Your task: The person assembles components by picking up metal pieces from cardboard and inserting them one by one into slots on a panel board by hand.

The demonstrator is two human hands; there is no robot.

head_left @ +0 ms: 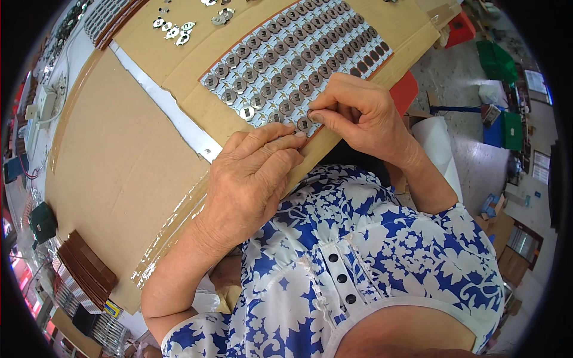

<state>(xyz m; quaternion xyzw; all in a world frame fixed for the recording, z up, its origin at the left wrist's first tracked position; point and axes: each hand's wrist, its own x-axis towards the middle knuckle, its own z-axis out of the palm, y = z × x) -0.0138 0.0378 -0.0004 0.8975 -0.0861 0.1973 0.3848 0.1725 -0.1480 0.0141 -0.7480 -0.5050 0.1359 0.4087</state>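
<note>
Before me lies a flat sheet [258, 122] with a pale blue print and a brown edge, covered in rows of small round metal discs, each with a dark slot. One disc near its close left corner [246, 113] looks brighter than the others. My left hand [253, 170] rests palm down, fingers stretched out, with the fingertips on the sheet's near corner. The thumb and forefinger of my right hand [364, 116] are pinched together beside a disc [304, 124] at the near edge; whatever they hold is hidden.
Brown cardboard [119, 173] covers the table, with a white strip [173, 110] showing through a gap. Loose metal pieces [173, 30] lie beyond the sheet. Brown boards [86, 268] are stacked at lower left. A red object [404, 92] and green crates [498, 62] stand right.
</note>
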